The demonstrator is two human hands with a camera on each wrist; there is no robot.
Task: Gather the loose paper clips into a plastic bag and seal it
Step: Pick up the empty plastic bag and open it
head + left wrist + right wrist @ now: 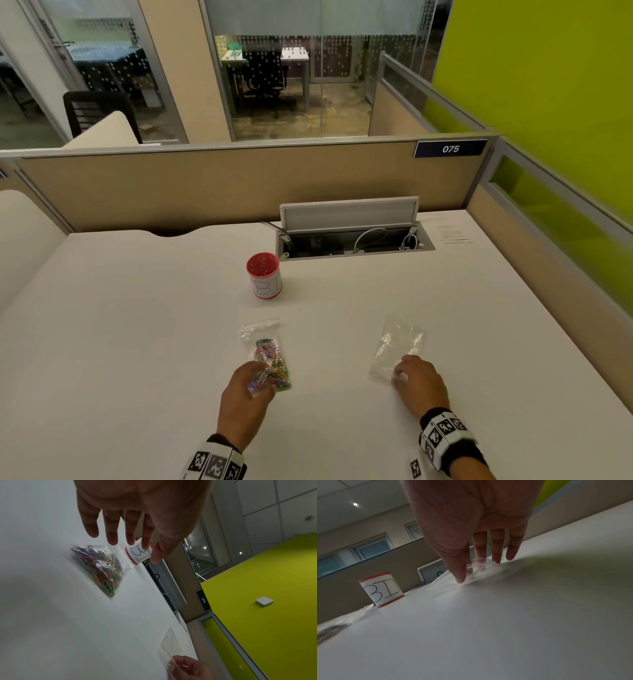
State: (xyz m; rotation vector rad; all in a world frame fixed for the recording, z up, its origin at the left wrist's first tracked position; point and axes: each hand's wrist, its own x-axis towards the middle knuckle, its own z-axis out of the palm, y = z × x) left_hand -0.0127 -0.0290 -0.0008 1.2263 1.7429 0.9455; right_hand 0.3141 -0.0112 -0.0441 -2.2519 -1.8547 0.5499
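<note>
Left hand point(244, 397): fingers straight and spread over the near end of the filled bag point(269, 356), grasping nothing; whether the fingertips touch it I cannot tell. This bag lies flat on the desk point(137, 342), packed with coloured paper clips point(101, 568), its strip end pointing away from the person. Risk: whether the strip is pressed shut cannot be told; lifted by the bottom, an unsealed bag would likely spill.

Red cup point(263, 275): stands beyond that bag, with what look like clips inside. A careless reach could knock it over.

Right hand point(419, 380): thumb and fingers curled on the near corner of the empty bag point(397, 347), pinching it. Risk: thin, slippery film may slide or crumple.

Count: two bags, one cup, two hands, one wristband on each wrist. No loose clips are visible on the desk.
</note>
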